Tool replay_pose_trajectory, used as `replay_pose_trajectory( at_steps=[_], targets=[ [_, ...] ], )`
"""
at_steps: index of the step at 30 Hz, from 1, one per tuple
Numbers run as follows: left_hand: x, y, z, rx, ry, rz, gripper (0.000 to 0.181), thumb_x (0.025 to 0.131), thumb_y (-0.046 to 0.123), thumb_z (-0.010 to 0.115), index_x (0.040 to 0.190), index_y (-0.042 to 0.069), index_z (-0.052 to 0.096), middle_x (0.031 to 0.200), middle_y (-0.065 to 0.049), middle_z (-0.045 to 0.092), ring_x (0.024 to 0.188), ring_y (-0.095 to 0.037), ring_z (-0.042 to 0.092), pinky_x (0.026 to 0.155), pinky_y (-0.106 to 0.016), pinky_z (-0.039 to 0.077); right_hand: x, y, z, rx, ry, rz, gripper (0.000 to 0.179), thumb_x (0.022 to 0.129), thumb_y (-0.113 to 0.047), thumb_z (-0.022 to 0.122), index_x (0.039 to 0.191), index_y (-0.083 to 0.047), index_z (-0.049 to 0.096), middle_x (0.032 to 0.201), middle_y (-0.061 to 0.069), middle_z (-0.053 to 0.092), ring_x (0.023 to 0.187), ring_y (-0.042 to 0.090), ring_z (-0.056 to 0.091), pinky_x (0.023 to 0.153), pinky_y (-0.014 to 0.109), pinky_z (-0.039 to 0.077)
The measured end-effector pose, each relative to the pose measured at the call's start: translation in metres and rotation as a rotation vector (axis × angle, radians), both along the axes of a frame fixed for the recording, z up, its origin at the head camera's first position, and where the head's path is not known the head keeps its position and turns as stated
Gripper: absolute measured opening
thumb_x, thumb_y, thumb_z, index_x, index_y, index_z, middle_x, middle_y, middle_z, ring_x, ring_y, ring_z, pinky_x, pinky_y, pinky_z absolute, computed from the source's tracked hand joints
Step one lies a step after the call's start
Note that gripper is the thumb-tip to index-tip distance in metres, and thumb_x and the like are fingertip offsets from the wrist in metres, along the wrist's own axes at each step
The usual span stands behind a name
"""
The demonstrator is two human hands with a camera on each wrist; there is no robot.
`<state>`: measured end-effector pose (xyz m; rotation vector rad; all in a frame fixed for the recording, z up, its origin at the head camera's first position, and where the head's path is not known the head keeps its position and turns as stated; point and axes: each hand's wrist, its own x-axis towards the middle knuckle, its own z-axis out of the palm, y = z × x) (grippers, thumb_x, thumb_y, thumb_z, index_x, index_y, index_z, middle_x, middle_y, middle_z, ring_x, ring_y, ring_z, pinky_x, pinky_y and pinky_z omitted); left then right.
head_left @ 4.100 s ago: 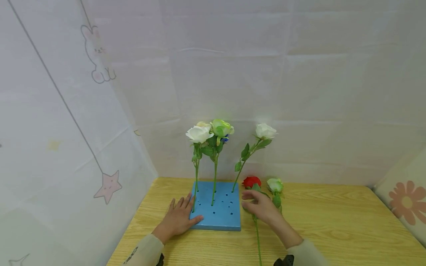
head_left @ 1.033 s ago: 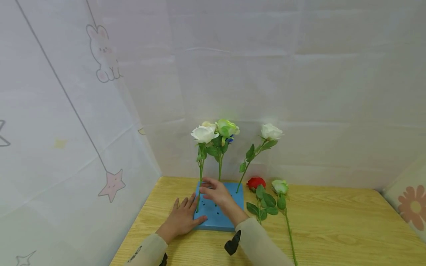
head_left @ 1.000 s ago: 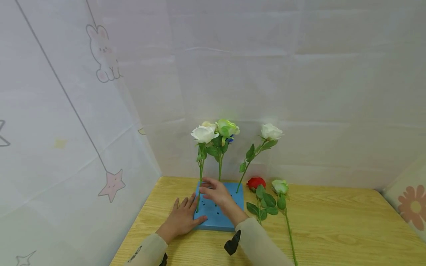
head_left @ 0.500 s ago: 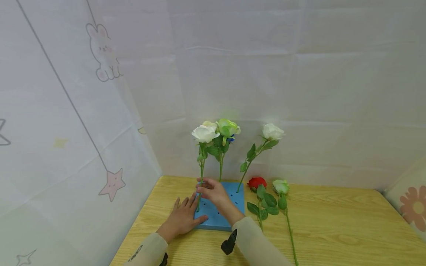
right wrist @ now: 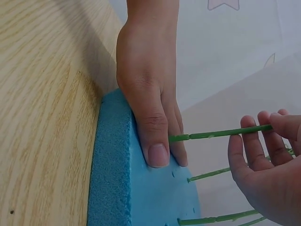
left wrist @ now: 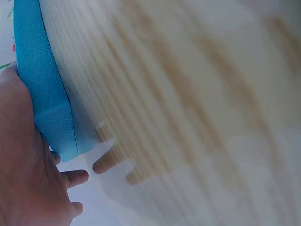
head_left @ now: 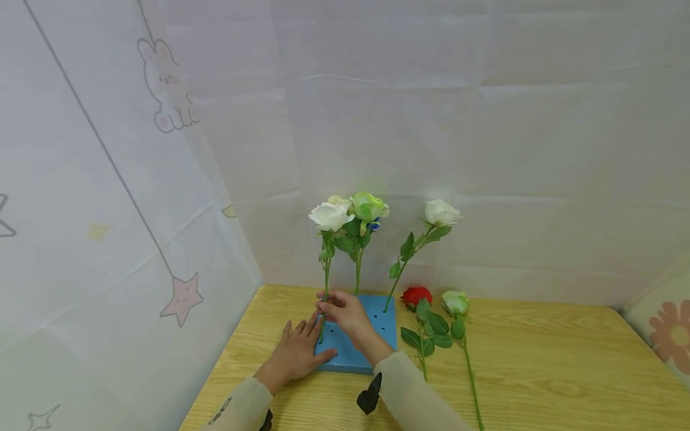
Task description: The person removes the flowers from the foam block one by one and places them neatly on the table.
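Observation:
A blue foam block (head_left: 358, 358) with small holes lies on the wooden table. My left hand (head_left: 295, 353) rests on its left edge, fingers spread; in the left wrist view that hand (left wrist: 28, 155) lies along the block's side (left wrist: 42, 61). My right hand (head_left: 347, 314) reaches over the block and pinches the stem of the front-left white rose (head_left: 330, 216). In the right wrist view, thumb and fingers of this hand (right wrist: 268, 174) meet on the green stem (right wrist: 211, 134), whose lower end stands in the block beside my left thumb.
A green rose (head_left: 369, 206), with cream and blue blooms partly hidden by it, stands behind. Another white rose (head_left: 442, 213) leans right from the block's back. A red rose (head_left: 416, 296) and a pale green rose (head_left: 455, 303) lie right of the block. A white printed sheet hangs behind.
From beside the red rose, my right hand has moved left over the block, and its fingers have closed on the white rose's stem. My left hand has stayed on the block.

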<state>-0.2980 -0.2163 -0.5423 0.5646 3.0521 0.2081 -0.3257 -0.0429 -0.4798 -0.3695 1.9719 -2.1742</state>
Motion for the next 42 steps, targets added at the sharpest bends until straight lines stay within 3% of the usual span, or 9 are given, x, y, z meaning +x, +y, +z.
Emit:
replay_pose_trajectory(
  at_steps=[10,15,32,42],
  targets=[
    [0.001,0.001,0.000,0.018,-0.008,0.003,0.097,0.095,0.078,0.035,0.163,0.011,0.022,0.169,-0.010,0.018,0.146,-0.041,0.034,0.116,-0.070,0.013,0.001,0.003,0.013,0.032,0.033,-0.008,0.022,0.100,-0.016,0.066,0.121,-0.016,0.073,0.110,0.005,0.073,0.104,0.024,0.071,0.096,0.046,0.055],
    [0.001,0.001,0.000,0.014,-0.011,0.008,0.096,0.095,0.079,0.034,0.163,0.012,0.022,0.169,-0.010,0.018,0.146,-0.041,0.034,0.116,-0.070,0.014,0.002,0.006,0.021,0.036,0.043,-0.008,0.022,0.100,-0.017,0.066,0.121,-0.018,0.073,0.116,0.012,0.072,0.103,0.021,0.071,0.096,0.045,0.055],
    [0.002,0.001,0.002,0.053,-0.012,0.010,0.095,0.095,0.078,0.037,0.163,0.013,0.025,0.168,-0.011,0.021,0.146,-0.043,0.035,0.115,-0.072,0.013,0.015,0.021,0.045,0.039,0.135,0.029,0.024,0.101,-0.018,0.065,0.124,-0.016,0.072,0.113,0.009,0.072,0.104,0.023,0.071,0.093,0.043,0.057],
    [-0.002,-0.001,-0.007,0.045,0.000,0.023,0.098,0.093,0.081,0.033,0.163,0.014,0.022,0.169,-0.009,0.019,0.146,-0.042,0.034,0.117,-0.070,0.012,0.030,0.041,0.056,0.074,0.201,0.049,0.027,0.100,-0.021,0.067,0.126,-0.014,0.070,0.113,0.016,0.072,0.103,0.026,0.071,0.092,0.040,0.057]
  ],
)
